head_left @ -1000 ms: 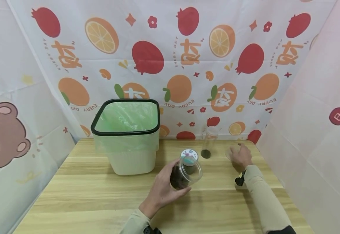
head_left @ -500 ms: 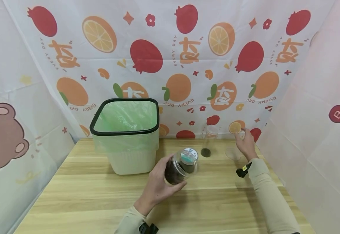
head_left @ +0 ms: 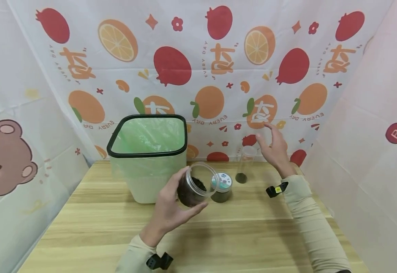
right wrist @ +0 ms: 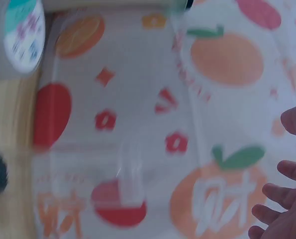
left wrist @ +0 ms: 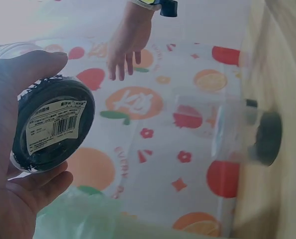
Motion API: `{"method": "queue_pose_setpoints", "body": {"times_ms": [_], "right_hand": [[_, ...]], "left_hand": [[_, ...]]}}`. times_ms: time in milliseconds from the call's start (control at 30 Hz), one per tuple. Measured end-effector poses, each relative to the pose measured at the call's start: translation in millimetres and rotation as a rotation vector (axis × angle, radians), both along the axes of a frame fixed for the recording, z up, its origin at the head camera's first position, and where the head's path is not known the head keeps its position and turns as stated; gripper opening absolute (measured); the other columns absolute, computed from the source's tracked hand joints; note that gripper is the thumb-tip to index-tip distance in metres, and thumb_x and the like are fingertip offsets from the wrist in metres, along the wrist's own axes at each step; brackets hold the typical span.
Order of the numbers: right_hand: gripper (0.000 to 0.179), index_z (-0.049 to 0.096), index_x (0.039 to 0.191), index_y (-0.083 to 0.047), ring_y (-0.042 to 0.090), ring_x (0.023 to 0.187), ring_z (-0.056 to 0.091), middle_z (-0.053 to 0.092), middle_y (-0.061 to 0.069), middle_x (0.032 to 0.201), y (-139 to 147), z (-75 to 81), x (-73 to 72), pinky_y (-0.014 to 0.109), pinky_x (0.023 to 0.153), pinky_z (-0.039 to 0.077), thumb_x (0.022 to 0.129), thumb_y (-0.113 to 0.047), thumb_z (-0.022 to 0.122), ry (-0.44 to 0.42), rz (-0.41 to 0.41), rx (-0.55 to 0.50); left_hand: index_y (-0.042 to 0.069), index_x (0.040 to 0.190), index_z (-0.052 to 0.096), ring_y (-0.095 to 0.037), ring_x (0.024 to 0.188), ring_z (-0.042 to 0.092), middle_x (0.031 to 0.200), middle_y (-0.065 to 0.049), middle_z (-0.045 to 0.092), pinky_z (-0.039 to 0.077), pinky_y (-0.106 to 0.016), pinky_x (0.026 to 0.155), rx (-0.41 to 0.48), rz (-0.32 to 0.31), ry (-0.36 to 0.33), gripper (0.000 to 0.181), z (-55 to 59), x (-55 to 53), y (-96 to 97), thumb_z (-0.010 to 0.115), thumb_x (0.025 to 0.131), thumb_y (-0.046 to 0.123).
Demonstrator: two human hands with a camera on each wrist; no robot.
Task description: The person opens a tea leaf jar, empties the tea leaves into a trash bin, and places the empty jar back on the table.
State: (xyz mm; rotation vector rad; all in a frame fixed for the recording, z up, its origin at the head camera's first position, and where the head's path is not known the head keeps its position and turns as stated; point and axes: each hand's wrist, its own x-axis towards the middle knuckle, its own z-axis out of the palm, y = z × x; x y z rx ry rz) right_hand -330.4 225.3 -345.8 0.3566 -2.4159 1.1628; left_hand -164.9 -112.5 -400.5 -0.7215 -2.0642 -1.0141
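My left hand (head_left: 167, 208) grips a clear jar (head_left: 193, 189) round its side, over the table. It is tilted, uncovered at the top, with dark material inside; a barcode label (left wrist: 58, 124) shows on its base in the left wrist view. Behind it stands a lower jar (head_left: 221, 195) with dark contents and a printed lid. My right hand (head_left: 274, 149) hangs in the air with fingers spread, holding nothing. Just left of it stands a tall clear container (head_left: 245, 165) with dark stuff at its bottom. In the right wrist view, only fingers (right wrist: 282, 196) of that hand show at the edge.
A pale bin (head_left: 150, 178) with a black rim and green liner bag stands left of the jars, close to my left hand. The wooden table (head_left: 116, 235) ends at a fruit-printed cloth (head_left: 198, 68) behind.
My right hand has left a clear round disc on the table at the right and risen up and leftward. My left hand has carried the tilted jar left, toward the bin.
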Motion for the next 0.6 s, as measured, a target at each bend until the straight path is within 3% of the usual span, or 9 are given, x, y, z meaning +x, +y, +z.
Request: {"method": "queue_pose_setpoints", "body": {"times_ms": [200, 433, 600], "right_hand": [[0.056, 0.041, 0.152, -0.017, 0.032, 0.153, 0.029, 0.037, 0.009, 0.163, -35, 14.2, 12.9, 0.064, 0.122, 0.024, 0.102, -0.036, 0.058, 0.072, 0.112, 0.005], [0.058, 0.04, 0.153, -0.019, 0.029, 0.152, 0.032, 0.037, 0.007, 0.164, -75, 22.5, 24.1, 0.061, 0.123, 0.027, 0.102, -0.037, 0.058, 0.068, 0.255, 0.046], [0.055, 0.042, 0.152, -0.019, 0.026, 0.151, 0.035, 0.038, 0.004, 0.163, -100, 22.6, 25.2, 0.056, 0.123, 0.03, 0.102, -0.035, 0.058, 0.07, 0.342, 0.053]], "left_hand": [[0.008, 0.152, 0.042, -0.026, 0.12, 0.064, 0.137, -0.014, 0.062, 0.044, -0.012, 0.106, -0.008, -0.016, 0.01, 0.104, 14.9, -1.1, -15.2, 0.095, 0.067, 0.036], [0.008, 0.15, 0.045, -0.027, 0.125, 0.061, 0.137, -0.017, 0.062, 0.039, -0.011, 0.111, 0.024, 0.001, 0.016, 0.103, 33.1, -0.9, -28.6, 0.096, 0.065, 0.035], [0.008, 0.15, 0.046, -0.027, 0.123, 0.062, 0.135, -0.017, 0.064, 0.042, -0.01, 0.107, 0.051, 0.007, 0.044, 0.103, 45.0, -1.8, -38.2, 0.097, 0.065, 0.035]]}}
